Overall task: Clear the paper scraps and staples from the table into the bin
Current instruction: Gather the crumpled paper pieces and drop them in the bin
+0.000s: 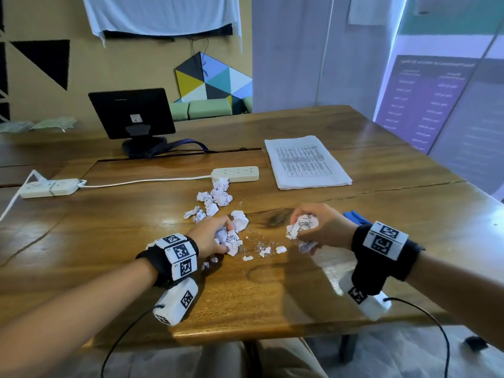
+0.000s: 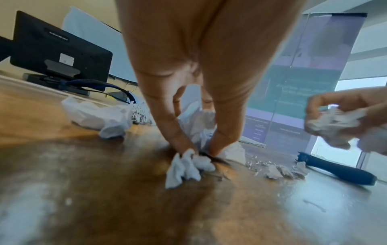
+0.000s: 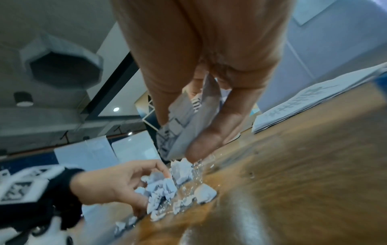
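Crumpled white paper scraps lie scattered mid-table, with small bits and glinting staples between my hands. My left hand curls its fingers over a clump of scraps against the wood, thumb and fingertips pinching them. My right hand is lifted a little off the table and grips a wad of printed crumpled paper. The left hand and its scrap pile also show in the right wrist view. No bin is in view.
A stack of printed sheets lies at the back right. Two white power strips with cords cross the table. A black monitor stands at the back left. A blue stapler lies right of my right hand.
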`<state>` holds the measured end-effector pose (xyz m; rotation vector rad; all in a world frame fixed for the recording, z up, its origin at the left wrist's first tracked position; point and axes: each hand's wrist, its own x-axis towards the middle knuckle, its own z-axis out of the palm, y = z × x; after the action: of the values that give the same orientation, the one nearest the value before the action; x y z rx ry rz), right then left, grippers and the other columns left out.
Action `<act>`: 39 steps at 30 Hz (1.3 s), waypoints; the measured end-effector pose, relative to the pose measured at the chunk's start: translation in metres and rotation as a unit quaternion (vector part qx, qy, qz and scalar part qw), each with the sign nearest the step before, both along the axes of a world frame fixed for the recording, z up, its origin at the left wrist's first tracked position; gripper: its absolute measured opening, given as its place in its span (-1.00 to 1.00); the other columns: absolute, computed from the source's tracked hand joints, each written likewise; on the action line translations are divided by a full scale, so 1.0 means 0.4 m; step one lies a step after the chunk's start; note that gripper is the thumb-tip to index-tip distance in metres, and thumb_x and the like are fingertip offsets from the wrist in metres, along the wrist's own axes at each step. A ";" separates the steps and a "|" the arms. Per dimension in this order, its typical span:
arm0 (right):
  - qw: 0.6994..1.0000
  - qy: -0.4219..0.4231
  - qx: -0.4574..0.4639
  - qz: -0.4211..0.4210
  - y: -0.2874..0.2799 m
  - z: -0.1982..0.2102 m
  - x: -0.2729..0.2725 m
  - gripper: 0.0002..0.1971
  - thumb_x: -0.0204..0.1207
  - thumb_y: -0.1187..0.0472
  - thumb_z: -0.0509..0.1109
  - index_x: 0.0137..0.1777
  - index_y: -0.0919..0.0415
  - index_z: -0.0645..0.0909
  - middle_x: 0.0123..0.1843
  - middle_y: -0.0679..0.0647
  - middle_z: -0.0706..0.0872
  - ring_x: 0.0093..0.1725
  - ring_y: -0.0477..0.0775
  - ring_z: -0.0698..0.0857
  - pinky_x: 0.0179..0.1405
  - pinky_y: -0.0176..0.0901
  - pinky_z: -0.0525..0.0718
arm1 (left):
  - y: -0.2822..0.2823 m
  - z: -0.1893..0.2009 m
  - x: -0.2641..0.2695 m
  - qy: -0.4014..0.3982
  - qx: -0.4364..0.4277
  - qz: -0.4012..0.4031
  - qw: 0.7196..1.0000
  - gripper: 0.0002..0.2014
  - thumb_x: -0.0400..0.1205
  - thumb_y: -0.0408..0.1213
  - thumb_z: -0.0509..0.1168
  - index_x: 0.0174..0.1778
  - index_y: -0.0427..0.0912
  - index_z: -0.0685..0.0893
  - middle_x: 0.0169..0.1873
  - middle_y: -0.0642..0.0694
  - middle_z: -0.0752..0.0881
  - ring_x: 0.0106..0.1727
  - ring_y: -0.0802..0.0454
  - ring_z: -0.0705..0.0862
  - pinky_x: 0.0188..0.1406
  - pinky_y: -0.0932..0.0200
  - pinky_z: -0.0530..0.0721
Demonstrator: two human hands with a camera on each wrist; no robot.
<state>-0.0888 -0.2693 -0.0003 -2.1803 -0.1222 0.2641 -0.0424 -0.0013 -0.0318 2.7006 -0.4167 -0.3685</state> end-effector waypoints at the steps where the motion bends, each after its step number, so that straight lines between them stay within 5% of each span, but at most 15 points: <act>1: 1.000 0.004 0.012 -0.009 -0.026 0.005 -0.019 -0.81 0.41 0.42 0.45 -0.06 0.18 0.59 -0.09 0.36 0.74 -0.29 0.21 0.83 -0.43 -0.04 0.78 | 0.001 -0.002 0.003 -0.004 -0.014 0.001 1.000 -0.62 0.39 -0.26 0.51 0.02 0.07 0.52 0.02 -0.15 0.61 -0.13 -0.02 0.59 -0.32 0.22 0.44; 5: 0.996 0.022 0.061 -0.058 -0.125 0.024 -0.111 -0.80 0.44 0.47 0.43 0.02 0.29 0.56 -0.16 0.28 0.68 -0.41 0.06 0.76 -0.49 -0.13 0.77 | 0.000 -0.010 0.009 -0.010 -0.069 0.012 0.997 -0.66 0.38 -0.40 0.51 0.01 -0.04 0.63 -0.08 -0.05 0.61 -0.33 0.17 0.55 -0.51 0.38 0.45; 13: 0.975 0.033 0.095 -0.199 -0.276 -0.002 -0.288 -0.88 0.46 0.45 0.40 -0.08 0.27 0.58 -0.19 0.17 0.62 -0.43 0.03 0.70 -0.46 -0.12 0.77 | -0.004 -0.035 0.033 -0.007 -0.092 0.029 0.995 -0.84 0.43 -0.47 0.48 -0.16 -0.21 0.68 -0.02 -0.18 0.67 -0.32 0.04 0.68 -0.61 0.45 0.60; 16: 0.962 0.032 0.115 -0.244 -0.321 -0.033 -0.335 -0.87 0.47 0.44 0.40 -0.12 0.21 0.57 -0.19 0.18 0.62 -0.43 0.00 0.68 -0.45 -0.14 0.77 | -0.002 -0.035 0.049 -0.009 -0.082 0.026 0.996 -0.84 0.43 -0.44 0.48 -0.20 -0.14 0.67 0.02 -0.17 0.66 -0.24 -0.14 0.74 -0.44 0.16 0.66; 21: 0.935 0.009 0.172 -0.310 -0.420 -0.068 -0.406 -0.85 0.44 0.49 0.41 -0.17 0.23 0.60 -0.18 0.26 0.66 -0.44 0.08 0.71 -0.42 -0.10 0.78 | 0.010 -0.012 0.066 -0.022 -0.101 0.021 0.994 -0.77 0.40 -0.49 0.49 -0.25 -0.06 0.67 0.17 -0.26 0.65 0.09 -0.28 0.66 0.15 -0.27 0.66; 23: 0.921 0.005 0.172 -0.349 -0.458 -0.077 -0.440 -0.85 0.43 0.51 0.40 -0.19 0.25 0.61 -0.20 0.28 0.67 -0.47 0.06 0.70 -0.46 -0.14 0.76 | -0.007 0.012 0.057 -0.032 -0.118 0.015 0.992 -0.80 0.41 -0.56 0.46 -0.21 -0.18 0.68 0.14 -0.27 0.62 -0.04 -0.21 0.65 0.07 -0.21 0.71; 26: 0.909 0.030 0.178 -0.376 -0.515 -0.089 -0.494 -0.88 0.45 0.51 0.38 -0.13 0.29 0.60 -0.23 0.29 0.64 -0.57 -0.02 0.67 -0.59 -0.24 0.72 | -0.060 0.068 0.027 -0.021 -0.194 -0.001 0.981 -0.75 0.44 -0.64 0.41 -0.29 -0.17 0.69 -0.20 -0.28 0.65 -0.47 0.04 0.67 -0.50 0.25 0.76; 29: 0.907 0.086 0.174 -0.374 -0.571 -0.119 -0.559 -0.88 0.49 0.53 0.33 -0.08 0.33 0.57 -0.28 0.29 0.61 -0.65 -0.05 0.59 -0.70 -0.30 0.64 | -0.143 0.116 0.001 -0.002 -0.231 -0.047 0.972 -0.71 0.42 -0.57 0.46 -0.27 -0.02 0.73 -0.31 -0.31 0.72 -0.44 0.06 0.66 -0.42 0.22 0.78; 33: 0.897 0.193 0.158 -0.365 -0.629 -0.240 -0.647 -0.85 0.45 0.51 0.39 -0.15 0.26 0.59 -0.29 0.24 0.64 -0.58 -0.03 0.61 -0.66 -0.27 0.63 | -0.311 0.161 -0.085 0.091 -0.319 -0.116 0.936 -0.78 0.29 -0.30 0.60 -0.28 0.07 0.76 -0.37 0.02 0.80 -0.38 0.15 0.70 -0.41 0.25 0.78; 35: 0.877 0.244 0.139 -0.390 -0.648 -0.331 -0.686 -0.85 0.41 0.47 0.44 -0.15 0.24 0.60 -0.24 0.19 0.68 -0.49 0.00 0.65 -0.59 -0.21 0.67 | -0.407 0.163 -0.141 0.121 -0.323 -0.175 0.922 -0.70 0.19 -0.15 0.64 -0.22 -0.02 0.75 -0.20 -0.23 0.78 -0.31 0.04 0.69 -0.41 0.20 0.79; 37: 0.851 0.289 0.132 -0.417 -0.663 -0.428 -0.721 -0.88 0.44 0.45 0.43 -0.14 0.25 0.60 -0.28 0.14 0.69 -0.45 0.03 0.66 -0.56 -0.17 0.69 | -0.504 0.151 -0.194 0.137 -0.312 -0.233 0.911 -0.78 0.32 -0.34 0.57 -0.17 -0.10 0.74 -0.12 -0.51 0.69 -0.30 -0.08 0.66 -0.44 0.23 0.77; 39: 0.822 0.338 0.145 -0.434 -0.668 -0.516 -0.752 -0.91 0.51 0.43 0.38 -0.15 0.27 0.55 -0.27 0.16 0.68 -0.49 0.04 0.68 -0.57 -0.14 0.69 | -0.601 0.123 -0.250 0.168 -0.299 -0.287 0.894 -0.81 0.42 -0.51 0.46 -0.12 -0.20 0.71 -0.22 -0.48 0.70 -0.37 -0.04 0.67 -0.48 0.30 0.72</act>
<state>-0.3895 -0.5367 -0.2066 -1.5189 1.1317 0.4293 -0.1426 -0.2416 0.0175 1.8282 -1.0289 -0.7168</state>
